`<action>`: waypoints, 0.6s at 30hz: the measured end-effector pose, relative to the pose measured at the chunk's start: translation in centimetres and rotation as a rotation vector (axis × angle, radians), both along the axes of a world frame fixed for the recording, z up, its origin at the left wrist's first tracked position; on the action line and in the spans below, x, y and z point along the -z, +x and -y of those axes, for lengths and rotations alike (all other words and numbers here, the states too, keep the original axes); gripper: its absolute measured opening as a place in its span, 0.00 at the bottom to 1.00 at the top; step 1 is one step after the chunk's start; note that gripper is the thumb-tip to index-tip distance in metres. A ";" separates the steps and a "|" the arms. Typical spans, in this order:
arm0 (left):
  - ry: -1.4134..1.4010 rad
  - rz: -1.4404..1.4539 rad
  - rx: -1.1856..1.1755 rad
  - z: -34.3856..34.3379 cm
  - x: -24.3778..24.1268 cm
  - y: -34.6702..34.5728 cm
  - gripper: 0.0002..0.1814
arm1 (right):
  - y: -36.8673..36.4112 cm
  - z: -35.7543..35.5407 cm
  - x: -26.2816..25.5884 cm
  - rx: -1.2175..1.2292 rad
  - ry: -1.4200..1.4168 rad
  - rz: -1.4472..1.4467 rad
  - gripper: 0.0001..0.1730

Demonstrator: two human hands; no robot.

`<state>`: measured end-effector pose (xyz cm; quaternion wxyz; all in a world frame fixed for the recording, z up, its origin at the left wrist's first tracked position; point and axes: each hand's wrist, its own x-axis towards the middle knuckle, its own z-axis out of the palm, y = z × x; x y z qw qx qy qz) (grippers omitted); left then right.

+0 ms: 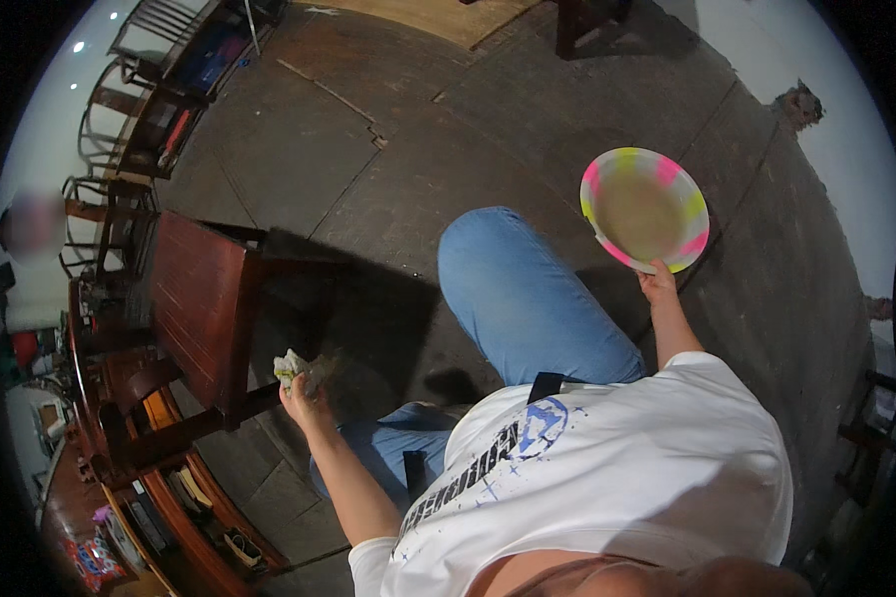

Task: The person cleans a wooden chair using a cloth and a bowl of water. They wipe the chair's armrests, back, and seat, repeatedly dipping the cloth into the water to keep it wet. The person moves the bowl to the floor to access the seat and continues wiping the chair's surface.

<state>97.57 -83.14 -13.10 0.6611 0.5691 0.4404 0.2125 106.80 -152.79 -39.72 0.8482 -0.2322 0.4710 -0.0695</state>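
Observation:
My left hand (pixel 304 401) grips a crumpled whitish cloth (pixel 290 367) with yellow-green spots, held up beside a dark red-brown wooden piece of furniture (pixel 201 313). Out to the right, my right hand (pixel 657 283) pinches the near rim of a round plastic basin (pixel 642 209) patterned in pink, yellow-green and white. The basin's inside looks murky brown; whether that is liquid cannot be told. Between the hands are my bent legs in blue jeans (pixel 523 298), above the grey floor.
Wooden chairs (pixel 108 209) line the left wall. A wooden unit (pixel 216 507) with shoe-like items inside stands lower left. At the top are dark wooden furniture legs (pixel 567 30) and a tan board or mat (pixel 433 19). A damaged white wall (pixel 844 157) runs along the right.

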 end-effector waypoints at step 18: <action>0.072 -0.165 0.008 3.3 -3.5 3.4 0.30 | -2.0 3.0 12.0 -0.480 -0.035 -0.168 0.25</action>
